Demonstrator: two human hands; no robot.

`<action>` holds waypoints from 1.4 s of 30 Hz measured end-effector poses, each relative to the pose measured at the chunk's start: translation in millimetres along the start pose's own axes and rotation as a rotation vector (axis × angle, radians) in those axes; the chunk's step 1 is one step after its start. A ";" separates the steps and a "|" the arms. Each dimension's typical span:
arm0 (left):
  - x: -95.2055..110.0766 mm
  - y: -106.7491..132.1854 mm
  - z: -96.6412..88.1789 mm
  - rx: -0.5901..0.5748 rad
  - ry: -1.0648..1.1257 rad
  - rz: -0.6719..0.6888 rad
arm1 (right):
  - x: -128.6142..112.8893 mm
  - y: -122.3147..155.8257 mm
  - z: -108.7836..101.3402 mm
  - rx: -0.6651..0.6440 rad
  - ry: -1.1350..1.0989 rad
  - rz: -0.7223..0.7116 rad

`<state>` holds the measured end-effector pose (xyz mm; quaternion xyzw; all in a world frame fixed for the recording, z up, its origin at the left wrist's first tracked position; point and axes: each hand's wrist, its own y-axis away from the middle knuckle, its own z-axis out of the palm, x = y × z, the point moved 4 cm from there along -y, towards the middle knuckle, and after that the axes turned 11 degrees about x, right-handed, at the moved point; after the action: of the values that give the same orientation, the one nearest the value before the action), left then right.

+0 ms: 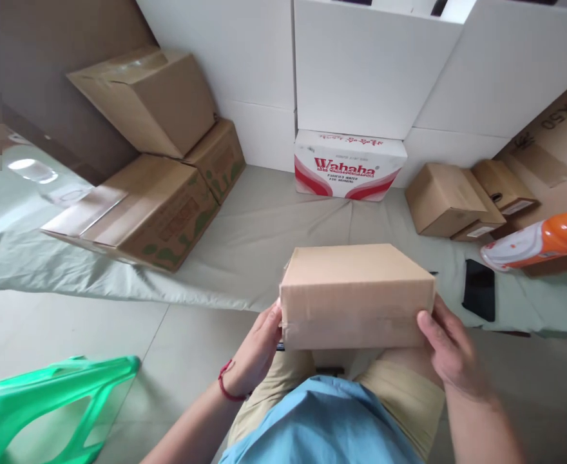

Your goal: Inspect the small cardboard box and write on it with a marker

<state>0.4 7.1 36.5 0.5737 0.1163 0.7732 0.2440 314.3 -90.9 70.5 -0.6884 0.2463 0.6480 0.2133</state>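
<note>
A plain brown cardboard box [355, 296] is held up over my lap, near the front edge of the cloth-covered table. My left hand [263, 338], with a red cord bracelet at the wrist, grips the box's left side; its fingertips are partly hidden behind the box. On the opposite side, my right hand [450, 345] clasps the right end, thumb on the near face and fingers around the side. Clear tape shows along the face towards me. The underside of the box is out of sight.
Brown cartons [153, 206] are stacked at the left. A white and red Wahaha carton [348, 166] stands at the back. To the right are small boxes [445, 200], an orange bottle [544, 238] and a black phone [479, 290]. A green plastic stool [56, 399] stands on the floor, lower left.
</note>
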 end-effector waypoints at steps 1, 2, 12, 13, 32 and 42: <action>-0.1 -1.0 0.5 0.009 0.025 -0.012 | -8.4 0.9 2.7 -0.026 0.073 -0.077; -0.7 -1.8 0.7 0.026 0.047 -0.027 | -17.1 2.2 6.0 -0.043 0.132 -0.145; -17.3 -6.5 2.8 0.108 0.289 -0.365 | -83.9 37.3 43.0 -0.175 0.357 -0.664; -19.8 -6.6 5.6 0.077 0.294 -0.393 | -84.6 37.9 44.1 -0.164 0.375 -0.682; -6.7 -9.2 -6.5 -0.210 0.233 -0.084 | -2.2 17.9 20.0 0.185 -0.267 0.105; 16.7 3.0 12.3 -0.404 -0.049 0.181 | 16.8 11.9 -14.3 0.196 -0.140 0.156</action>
<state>7.6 11.9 55.6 0.5399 -0.0989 0.7854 0.2862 318.9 -110.1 55.1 -0.5960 0.3459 0.6820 0.2451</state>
